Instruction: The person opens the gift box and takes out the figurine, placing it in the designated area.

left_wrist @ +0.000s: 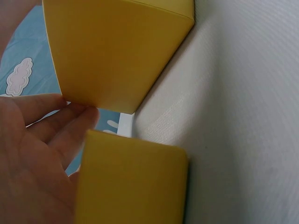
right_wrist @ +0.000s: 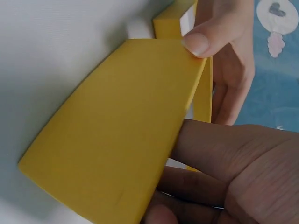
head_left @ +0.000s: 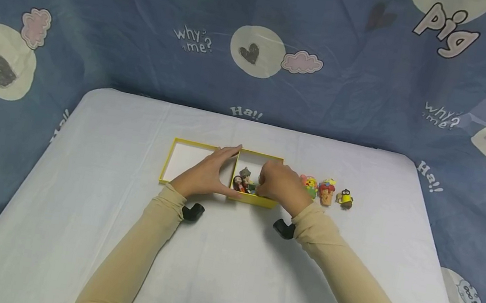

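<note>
While the left hand [head_left: 209, 172] holds the yellow box [head_left: 256, 200] on the table [head_left: 215, 273] between thumb and fingers, the right hand [head_left: 282, 184] dips inside, its grip hidden; best keep the box steady and work gently around the figurines [head_left: 239, 183] within.
</note>
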`<state>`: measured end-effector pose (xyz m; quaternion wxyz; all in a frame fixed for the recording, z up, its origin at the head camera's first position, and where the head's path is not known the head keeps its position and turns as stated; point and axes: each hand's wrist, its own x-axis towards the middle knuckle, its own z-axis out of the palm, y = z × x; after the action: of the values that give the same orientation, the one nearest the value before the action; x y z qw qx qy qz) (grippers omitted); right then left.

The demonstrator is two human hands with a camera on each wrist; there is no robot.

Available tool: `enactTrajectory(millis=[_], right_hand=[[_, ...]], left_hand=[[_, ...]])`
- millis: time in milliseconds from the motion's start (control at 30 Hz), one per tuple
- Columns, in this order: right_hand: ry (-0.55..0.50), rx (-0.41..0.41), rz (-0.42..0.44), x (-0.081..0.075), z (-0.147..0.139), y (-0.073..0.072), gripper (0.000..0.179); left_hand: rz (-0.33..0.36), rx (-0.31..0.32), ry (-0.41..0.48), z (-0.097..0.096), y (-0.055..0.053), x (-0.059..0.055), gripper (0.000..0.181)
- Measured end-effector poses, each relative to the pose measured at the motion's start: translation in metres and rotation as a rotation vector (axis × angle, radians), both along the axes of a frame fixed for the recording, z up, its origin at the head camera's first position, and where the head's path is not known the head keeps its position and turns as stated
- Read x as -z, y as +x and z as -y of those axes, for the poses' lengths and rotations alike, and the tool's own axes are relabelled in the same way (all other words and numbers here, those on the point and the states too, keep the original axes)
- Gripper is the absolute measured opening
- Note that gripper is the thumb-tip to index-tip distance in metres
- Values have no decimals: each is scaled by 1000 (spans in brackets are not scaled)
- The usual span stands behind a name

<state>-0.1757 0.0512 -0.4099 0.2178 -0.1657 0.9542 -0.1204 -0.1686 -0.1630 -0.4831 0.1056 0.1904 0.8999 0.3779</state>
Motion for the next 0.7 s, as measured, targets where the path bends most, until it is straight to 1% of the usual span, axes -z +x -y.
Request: enactTrajectory(millis=[267,500,700], right_hand=[[-1,-36,-15,5,-1,-3,20],[2,-48,-10,9,-1,-5,18],[1,-73,-33,12,-3,-6,19]], left_hand=[[3,-3,-4,0,0,-1,129],[-1,-2,4,0,0,0,129],[5,-4,6,0,1,-1,129]])
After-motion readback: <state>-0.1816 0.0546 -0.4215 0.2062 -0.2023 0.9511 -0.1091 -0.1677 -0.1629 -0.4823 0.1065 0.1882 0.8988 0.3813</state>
